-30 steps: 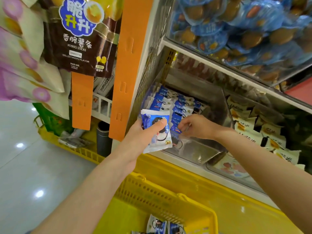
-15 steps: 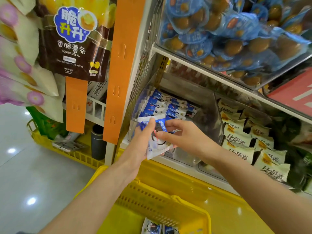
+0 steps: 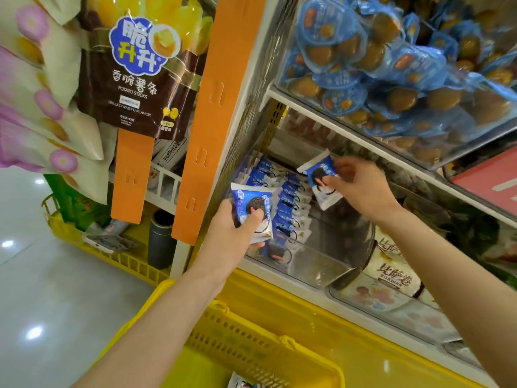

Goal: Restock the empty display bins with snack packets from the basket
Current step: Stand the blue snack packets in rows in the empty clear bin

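Head view, sole cam. Finds L hand (image 3: 232, 231) clamped on one blue-white cookie packet (image 3: 253, 210), thumb across its face, fingers behind, at front-left corner of the clear display bin (image 3: 321, 268) on the lower shelf. Finds R hand (image 3: 361, 186) pinching a second packet (image 3: 319, 179) by its right edge, tilted, above the bin's rear half and below the upper shelf rail. Notes hands well apart, each w/ its own packet, no contact between the two packets. Logs stocked rows (image 3: 285, 210) of the same packets standing on edge along the bin's left side, w/ reflective bin floor showing at right. Cannot tell whether the L-hand packet touches those rows. Places yellow basket (image 3: 251, 340) below the shelf, under both forearms. Sees at least one spare packet (image 3: 240, 383) at its bottom, mostly cut off by frame edge. Notes adj. bin (image 3: 363, 298) just right of the display bin, holding cream packs (image 3: 391, 275). Notes upper bin (image 3: 436, 152) packed w/ blue-wrapped brown items (image 3: 400, 99). Records, left of the shelving, an orange strip (image 3: 221, 107), a hanging brown potato-sticks bag (image 3: 134, 79) and a dark cylinder (image 3: 162, 239) standing upright in a yellow crate (image 3: 84, 242) at floor level.
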Tool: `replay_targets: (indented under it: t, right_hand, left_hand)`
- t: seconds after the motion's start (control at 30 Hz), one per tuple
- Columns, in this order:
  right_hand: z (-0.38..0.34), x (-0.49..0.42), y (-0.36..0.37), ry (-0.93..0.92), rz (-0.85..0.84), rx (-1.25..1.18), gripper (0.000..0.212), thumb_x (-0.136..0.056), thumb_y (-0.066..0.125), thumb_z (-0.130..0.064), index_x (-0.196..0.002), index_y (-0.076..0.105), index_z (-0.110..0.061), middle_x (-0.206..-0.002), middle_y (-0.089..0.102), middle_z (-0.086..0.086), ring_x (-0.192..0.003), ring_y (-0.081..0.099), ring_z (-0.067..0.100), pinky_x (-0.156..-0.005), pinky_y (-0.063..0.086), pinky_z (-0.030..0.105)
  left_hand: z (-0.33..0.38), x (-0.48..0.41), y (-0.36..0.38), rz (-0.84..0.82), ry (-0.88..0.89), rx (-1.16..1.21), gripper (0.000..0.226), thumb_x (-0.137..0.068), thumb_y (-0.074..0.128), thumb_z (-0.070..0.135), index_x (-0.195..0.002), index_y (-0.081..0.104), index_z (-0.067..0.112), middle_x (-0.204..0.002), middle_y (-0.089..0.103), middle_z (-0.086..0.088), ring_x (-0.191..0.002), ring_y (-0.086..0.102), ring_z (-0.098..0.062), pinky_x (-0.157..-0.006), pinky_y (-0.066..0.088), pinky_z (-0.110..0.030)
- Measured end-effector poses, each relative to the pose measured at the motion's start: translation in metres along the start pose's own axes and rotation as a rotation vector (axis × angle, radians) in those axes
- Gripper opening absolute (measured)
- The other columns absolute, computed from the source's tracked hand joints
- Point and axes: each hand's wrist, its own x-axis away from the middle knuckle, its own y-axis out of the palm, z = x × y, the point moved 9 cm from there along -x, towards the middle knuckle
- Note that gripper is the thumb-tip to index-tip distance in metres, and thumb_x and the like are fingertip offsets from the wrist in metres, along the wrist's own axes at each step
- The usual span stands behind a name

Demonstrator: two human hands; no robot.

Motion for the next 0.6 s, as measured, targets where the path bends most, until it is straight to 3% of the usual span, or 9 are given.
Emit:
replay_targets:
  t: [0.13, 0.2, 0.33, 0.43, 0.5, 0.6]
  right_hand:
    - [0.032, -0.028, 0.027, 0.057, -0.155, 0.364, 0.038, -0.090, 0.060, -0.023, -0.126, 0.054, -0.011, -0.120, 0.060, 0.011, -0.108, 0.056, 0.028, -0.092, 0.045, 0.037]
    - [0.041, -0.037, 0.035, 0.077, -0.184, 0.457, 0.039, -0.091, 0.059, -0.021, -0.128, 0.053, -0.011, -0.128, 0.055, 0.016, -0.116, 0.052, 0.033, -0.097, 0.044, 0.042]
    - [0.050, -0.052, 0.047, 0.092, -0.173, 0.596, 0.030, -0.090, 0.059, -0.015, -0.118, 0.059, -0.004, -0.120, 0.059, 0.019, -0.110, 0.055, 0.033, -0.090, 0.046, 0.037]
    - [0.060, -0.062, 0.058, 0.140, -0.171, 0.576, 0.022, -0.089, 0.058, -0.007, -0.109, 0.060, 0.003, -0.113, 0.060, 0.022, -0.103, 0.057, 0.034, -0.083, 0.044, 0.037]
    - [0.069, -0.068, 0.070, 0.146, -0.205, 0.606, 0.023, -0.090, 0.057, -0.009, -0.110, 0.060, 0.002, -0.114, 0.060, 0.021, -0.103, 0.058, 0.032, -0.086, 0.044, 0.036]
    - [0.086, -0.072, 0.087, 0.152, -0.262, 0.590, 0.023, -0.091, 0.057, -0.008, -0.114, 0.059, -0.004, -0.116, 0.060, 0.016, -0.101, 0.056, 0.027, -0.083, 0.041, 0.031]
  left_hand:
    - [0.003, -0.009, -0.002, -0.016, 0.022, -0.014, 0.010, -0.089, 0.059, 0.024, -0.095, 0.053, 0.031, -0.097, 0.064, 0.010, -0.088, 0.061, 0.001, -0.064, 0.047, -0.012]
    - [0.003, -0.013, -0.002, -0.024, 0.017, 0.011, 0.012, -0.089, 0.059, 0.025, -0.098, 0.054, 0.029, -0.096, 0.064, 0.013, -0.085, 0.061, 0.005, -0.060, 0.047, -0.009]
    - [0.005, -0.022, 0.005, -0.067, 0.024, 0.056, 0.019, -0.088, 0.060, 0.026, -0.107, 0.057, 0.023, -0.098, 0.068, 0.011, -0.081, 0.063, 0.007, -0.064, 0.048, -0.013]
    - [0.007, -0.028, 0.009, -0.074, 0.037, 0.061, 0.021, -0.089, 0.060, 0.025, -0.108, 0.058, 0.019, -0.101, 0.069, 0.005, -0.091, 0.064, -0.004, -0.075, 0.050, -0.017]
    - [0.007, -0.032, 0.012, -0.083, 0.039, 0.033, 0.022, -0.088, 0.061, 0.027, -0.109, 0.058, 0.019, -0.104, 0.068, 0.004, -0.096, 0.063, -0.008, -0.082, 0.049, -0.022]
    - [0.005, -0.036, 0.011, -0.092, 0.032, 0.039, 0.024, -0.088, 0.061, 0.028, -0.111, 0.057, 0.020, -0.105, 0.067, 0.006, -0.096, 0.062, -0.006, -0.078, 0.048, -0.017]
